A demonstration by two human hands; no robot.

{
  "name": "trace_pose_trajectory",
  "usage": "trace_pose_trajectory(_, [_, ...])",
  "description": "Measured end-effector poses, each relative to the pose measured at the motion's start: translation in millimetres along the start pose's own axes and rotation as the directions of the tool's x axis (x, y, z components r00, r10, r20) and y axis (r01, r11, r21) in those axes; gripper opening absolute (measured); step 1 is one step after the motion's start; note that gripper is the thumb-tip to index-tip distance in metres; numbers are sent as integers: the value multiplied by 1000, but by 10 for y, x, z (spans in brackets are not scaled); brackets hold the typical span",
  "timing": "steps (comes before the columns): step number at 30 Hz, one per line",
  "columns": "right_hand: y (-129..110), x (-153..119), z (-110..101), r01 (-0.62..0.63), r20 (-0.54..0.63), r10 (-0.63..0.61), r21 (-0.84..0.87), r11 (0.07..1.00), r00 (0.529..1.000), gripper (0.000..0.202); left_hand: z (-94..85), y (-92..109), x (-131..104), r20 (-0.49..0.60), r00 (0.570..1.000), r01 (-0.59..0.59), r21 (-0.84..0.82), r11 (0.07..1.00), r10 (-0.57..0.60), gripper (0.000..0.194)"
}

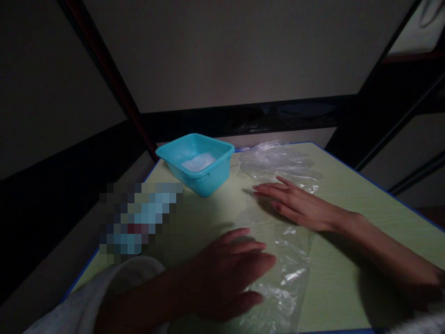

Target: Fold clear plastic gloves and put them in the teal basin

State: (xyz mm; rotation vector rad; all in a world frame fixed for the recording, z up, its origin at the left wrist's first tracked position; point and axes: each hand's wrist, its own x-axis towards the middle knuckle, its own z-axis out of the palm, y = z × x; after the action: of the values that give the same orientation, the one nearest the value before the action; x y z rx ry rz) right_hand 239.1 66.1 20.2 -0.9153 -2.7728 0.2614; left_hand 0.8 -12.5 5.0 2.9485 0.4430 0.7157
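A clear plastic bag lies flat on the pale green table, running from the near edge toward the middle. My left hand is over its left side, palm down, fingers apart and holding nothing. Farther up, my right hand rests on or just above the far part of the plastic, its fingers spread and empty. Beyond my right hand, a crumpled pile of clear plastic bags sits at the back of the table.
A turquoise basin with a whitish item inside stands at the back left. A pixelated light-blue object lies along the left edge. The table has a blue rim, with a pale panel wall behind it.
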Motion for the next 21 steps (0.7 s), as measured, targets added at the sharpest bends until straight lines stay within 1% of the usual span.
trace_pose_trajectory(2, [45, -35, -71, 4, -15, -5, -36, 999, 1000, 40, -4, -78, -18, -79, 996, 47, 32, 998, -44, 27])
trace_pose_trajectory(3, [63, -51, -103, 6, -21, -7, -46, 999, 1000, 38, -4, -111, -27, -96, 994, 57, 43, 997, -53, 24])
trace_pose_trajectory(5, [82, -74, -152, 8, -17, -9, -57, 998, 1000, 38, 0, -153, -39, -91, 993, 73, 52, 996, -69, 23])
trace_pose_trajectory(8, [77, -84, -173, 14, 10, -14, -76, 997, 1000, 40, 8, -153, -39, -77, 994, 81, 59, 995, -76, 22])
trace_pose_trajectory(14, [45, -64, -97, 27, 15, -26, -70, 997, 1000, 41, 15, -78, -33, -135, 991, 28, 83, 996, -17, 20])
trace_pose_trajectory(18, [24, -33, -16, 50, 45, -49, -20, 999, 998, 44, 30, -28, -41, -140, 990, 8, 92, 996, 5, 23])
trace_pose_trajectory(21, [13, -4, 47, 53, 84, -53, 9, 999, 995, 46, 45, 15, -51, -120, 993, -10, 69, 998, 18, 25])
